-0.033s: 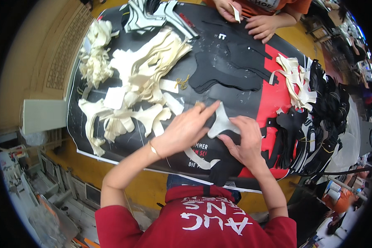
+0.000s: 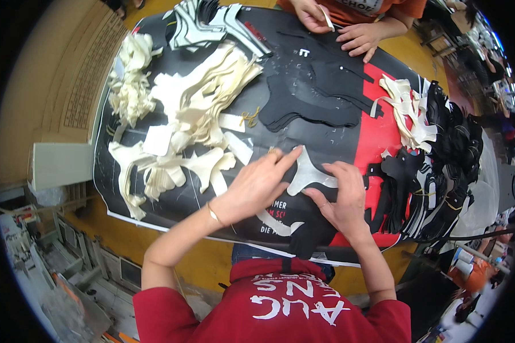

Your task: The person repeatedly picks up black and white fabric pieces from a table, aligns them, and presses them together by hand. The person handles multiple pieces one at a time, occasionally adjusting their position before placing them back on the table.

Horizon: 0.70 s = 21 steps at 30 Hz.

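Light grey three-armed piece [image 2: 306, 178] lies on the black sheet [image 2: 240, 163] at the near side of the table, between the two hands. One arm points far, one near and left, one right.

Left hand [image 2: 254, 185]: palm down, thumb and index finger spread wide, index fingertip at the tip of the piece's far arm, thumb close by its left side. Right hand [image 2: 345, 197]: thumb and index finger apart, one on each side of the right arm, whose end is hidden by the fingers; cannot tell whether they pinch it.

Near the left wrist, a curved white strip [image 2: 277, 224]. Left of the hands, cream cut pieces [image 2: 203, 163] overlap; beyond them, a thick fanned cream stack [image 2: 212, 86]. Crumpled cream pile [image 2: 133, 86] at the far left. Far of the grey piece, black cut pieces [image 2: 309, 106] lie layered, a yellow tie [image 2: 249, 118] just left of them. To the right, pale strips [image 2: 409, 108] partly over a red area [image 2: 376, 140], dark bundles [image 2: 449, 137] next to them

Far side: a co-worker's hand [image 2: 311, 15] holds a small pale strip [image 2: 327, 18]; the other hand [image 2: 360, 38] rests on the table, fingers spread
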Each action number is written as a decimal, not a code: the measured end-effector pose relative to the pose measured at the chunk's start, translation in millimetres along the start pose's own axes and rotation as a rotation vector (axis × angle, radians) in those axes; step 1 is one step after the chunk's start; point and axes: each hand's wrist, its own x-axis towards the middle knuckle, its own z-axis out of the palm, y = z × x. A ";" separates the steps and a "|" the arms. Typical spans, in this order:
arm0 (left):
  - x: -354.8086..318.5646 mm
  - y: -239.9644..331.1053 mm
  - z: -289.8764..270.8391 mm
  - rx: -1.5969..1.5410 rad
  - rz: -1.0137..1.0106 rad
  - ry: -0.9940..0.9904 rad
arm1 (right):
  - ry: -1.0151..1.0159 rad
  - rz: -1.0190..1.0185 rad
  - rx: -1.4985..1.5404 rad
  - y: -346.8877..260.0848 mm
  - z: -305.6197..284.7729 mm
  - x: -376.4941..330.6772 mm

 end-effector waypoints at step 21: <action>8.4 7.7 22.7 0.146 0.184 -0.183 | -0.535 0.424 -0.146 8.0 -29.1 26.0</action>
